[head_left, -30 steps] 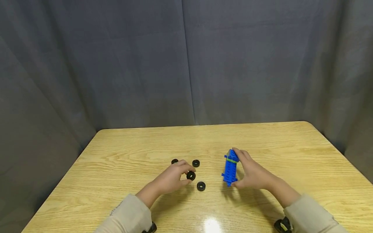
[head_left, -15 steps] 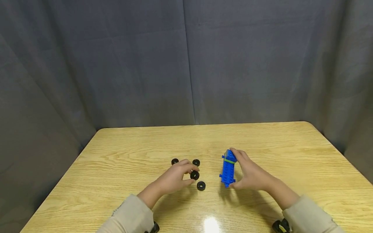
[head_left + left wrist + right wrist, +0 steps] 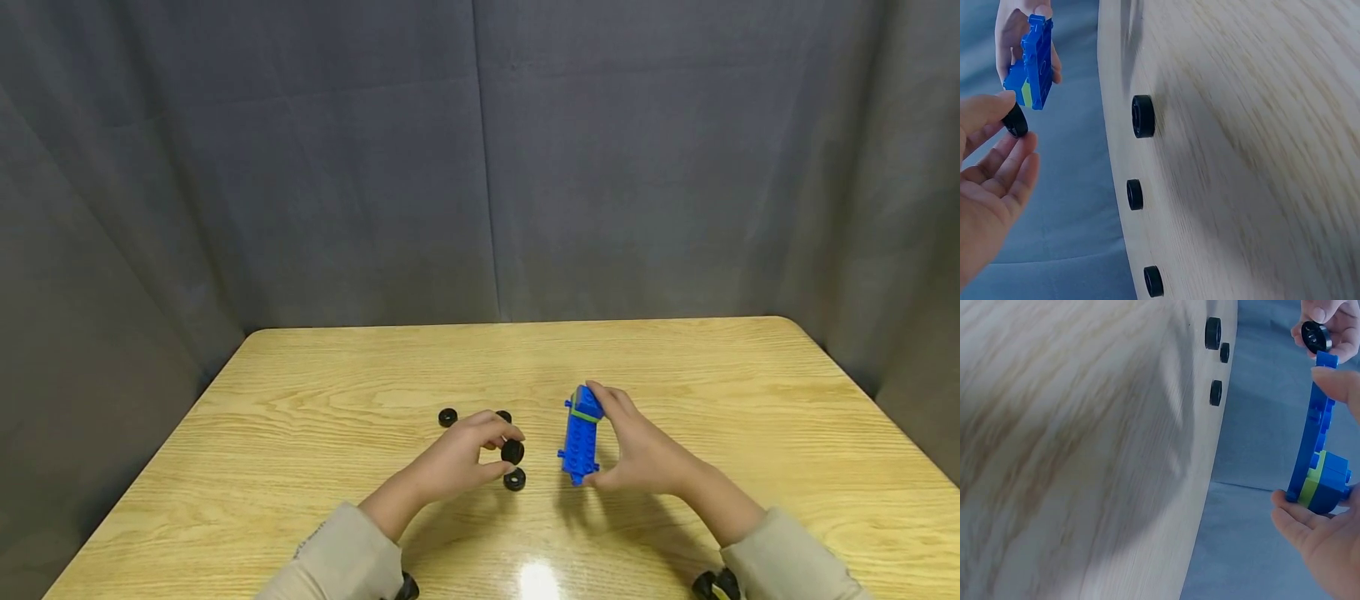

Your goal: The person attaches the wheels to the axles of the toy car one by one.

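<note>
Between thumb and fingers, my left hand (image 3: 462, 460) pinches a small black toy wheel (image 3: 512, 452) above the table. My right hand (image 3: 647, 451) grips a blue toy car chassis (image 3: 581, 442) by its two ends, also off the table. A green strip (image 3: 1311, 487) crosses the chassis near the raised block at its far end, and short blue pegs stick out from its sides. The held wheel (image 3: 1015, 120) and the chassis (image 3: 1036, 61) are apart, with a gap between them in the head view.
Three more black wheels lie flat on the wooden table (image 3: 300, 392): one by the left hand's thumb (image 3: 514, 479), one beyond the fingers, partly hidden (image 3: 504, 417), and one farther left (image 3: 447, 417). A grey curtain (image 3: 360, 183) hangs behind the table.
My left hand has moved slightly right with the wheel, which has turned more edge-on. The right hand has brought the chassis a little left, narrowing the gap.
</note>
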{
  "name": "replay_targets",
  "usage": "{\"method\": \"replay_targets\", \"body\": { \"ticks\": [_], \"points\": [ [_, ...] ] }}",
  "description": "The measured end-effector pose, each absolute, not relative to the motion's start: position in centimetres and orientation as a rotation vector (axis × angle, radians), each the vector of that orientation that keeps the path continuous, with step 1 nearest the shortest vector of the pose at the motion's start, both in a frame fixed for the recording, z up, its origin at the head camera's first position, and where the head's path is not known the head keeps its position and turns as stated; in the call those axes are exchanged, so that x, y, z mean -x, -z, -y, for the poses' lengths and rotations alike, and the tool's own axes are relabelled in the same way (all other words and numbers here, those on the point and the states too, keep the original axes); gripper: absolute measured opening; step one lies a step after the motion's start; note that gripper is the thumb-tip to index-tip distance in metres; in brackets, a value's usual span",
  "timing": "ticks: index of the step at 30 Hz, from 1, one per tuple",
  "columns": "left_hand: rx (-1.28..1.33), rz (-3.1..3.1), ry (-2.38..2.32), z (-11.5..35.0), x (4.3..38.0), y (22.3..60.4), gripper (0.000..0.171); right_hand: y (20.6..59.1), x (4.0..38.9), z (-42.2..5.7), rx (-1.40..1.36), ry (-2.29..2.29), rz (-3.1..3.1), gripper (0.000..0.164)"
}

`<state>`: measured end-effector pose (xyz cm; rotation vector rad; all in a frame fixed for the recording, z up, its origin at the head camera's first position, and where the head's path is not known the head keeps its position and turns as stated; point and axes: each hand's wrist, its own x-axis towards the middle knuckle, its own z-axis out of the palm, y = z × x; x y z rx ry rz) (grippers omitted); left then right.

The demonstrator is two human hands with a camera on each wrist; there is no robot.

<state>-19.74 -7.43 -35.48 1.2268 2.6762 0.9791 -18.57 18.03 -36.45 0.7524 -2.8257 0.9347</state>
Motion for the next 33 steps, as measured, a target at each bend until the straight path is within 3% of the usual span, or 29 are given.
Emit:
{"method": "replay_targets", "body": {
  "ticks": [33],
  "points": [
    [-1.175,-2.579,-1.101,5.5,19.5,35.3,0.032,36.1,18.1,-17.0,-0.791,-1.028,2.765,0.106]
  ]
}}
